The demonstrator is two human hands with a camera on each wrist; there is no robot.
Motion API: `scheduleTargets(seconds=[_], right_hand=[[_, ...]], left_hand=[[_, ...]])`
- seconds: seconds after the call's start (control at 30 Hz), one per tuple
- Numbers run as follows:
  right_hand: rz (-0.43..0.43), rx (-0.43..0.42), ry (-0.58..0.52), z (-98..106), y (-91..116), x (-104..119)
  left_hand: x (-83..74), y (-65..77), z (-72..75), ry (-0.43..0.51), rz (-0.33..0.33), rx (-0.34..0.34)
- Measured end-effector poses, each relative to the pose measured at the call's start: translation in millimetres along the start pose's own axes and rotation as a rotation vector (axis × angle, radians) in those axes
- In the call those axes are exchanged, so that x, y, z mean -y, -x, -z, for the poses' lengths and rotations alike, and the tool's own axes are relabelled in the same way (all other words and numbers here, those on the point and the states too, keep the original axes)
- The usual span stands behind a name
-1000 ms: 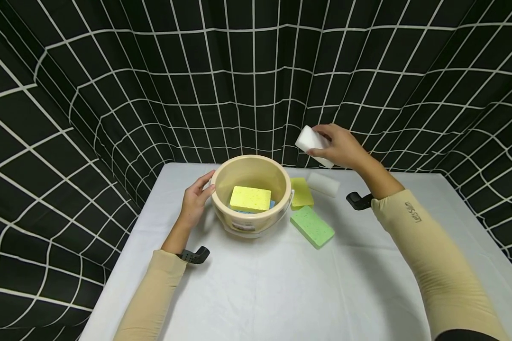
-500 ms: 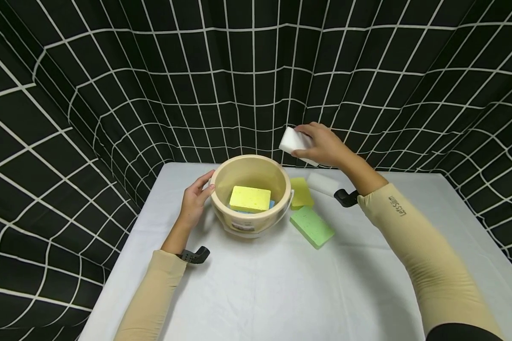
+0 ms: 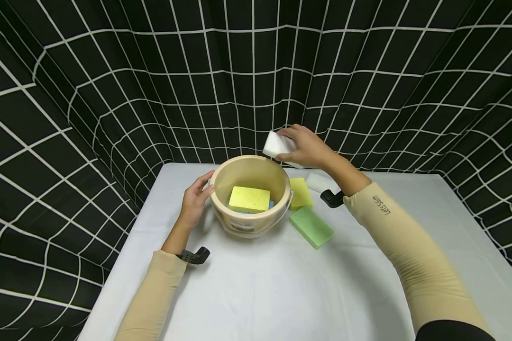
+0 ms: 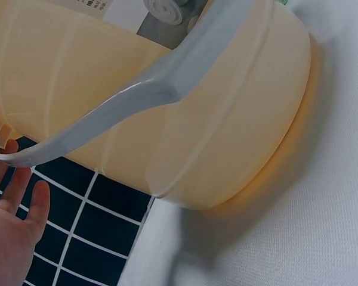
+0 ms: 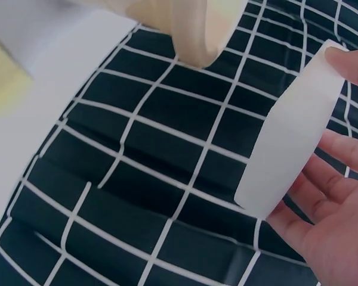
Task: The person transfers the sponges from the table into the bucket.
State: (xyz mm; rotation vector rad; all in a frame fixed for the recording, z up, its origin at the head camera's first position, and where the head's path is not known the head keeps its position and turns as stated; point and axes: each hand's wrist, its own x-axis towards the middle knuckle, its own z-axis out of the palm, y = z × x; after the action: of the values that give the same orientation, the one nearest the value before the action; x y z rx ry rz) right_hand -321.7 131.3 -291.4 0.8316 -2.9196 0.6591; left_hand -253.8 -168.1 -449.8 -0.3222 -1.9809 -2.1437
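Note:
My left hand (image 3: pixel 194 201) rests against the left side of a cream bucket (image 3: pixel 249 222), its thumb at the rim. In the left wrist view, the fingers (image 4: pixel 39 199) of that hand extend beside the end of the bucket's pale handle (image 4: pixel 161 86). A white sponge block (image 3: pixel 275 143) is pinched between the thumb and fingers of my right hand (image 3: pixel 305 148), above the bucket's back right rim. The right wrist view shows the same white sponge (image 5: pixel 292 131), apart from the bucket. Inside the bucket lies a yellow sponge (image 3: pixel 250 199) on something blue (image 3: pixel 271 204).
Right of the bucket lie a yellow sponge (image 3: pixel 300 193), a green sponge (image 3: pixel 311 227) and a white block (image 3: pixel 320 182), partly hidden by the right arm. A white cloth (image 3: pixel 290 293) covers the table. A black curtain with white grid lines (image 3: pixel 239 85) hangs behind.
My right hand has carried the white sponge leftward, from above the loose sponges to the bucket's back right rim. The left hand and the bucket have stayed in place.

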Motion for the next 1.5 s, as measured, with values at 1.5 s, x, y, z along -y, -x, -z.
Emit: scheduleTargets(seconds=[1.5], right_hand=[[0.13, 0.252, 0.064, -86, -20, 45]], left_hand=[[-17.6, -5.7, 3.4, -0.188, 0.061, -0.006]])
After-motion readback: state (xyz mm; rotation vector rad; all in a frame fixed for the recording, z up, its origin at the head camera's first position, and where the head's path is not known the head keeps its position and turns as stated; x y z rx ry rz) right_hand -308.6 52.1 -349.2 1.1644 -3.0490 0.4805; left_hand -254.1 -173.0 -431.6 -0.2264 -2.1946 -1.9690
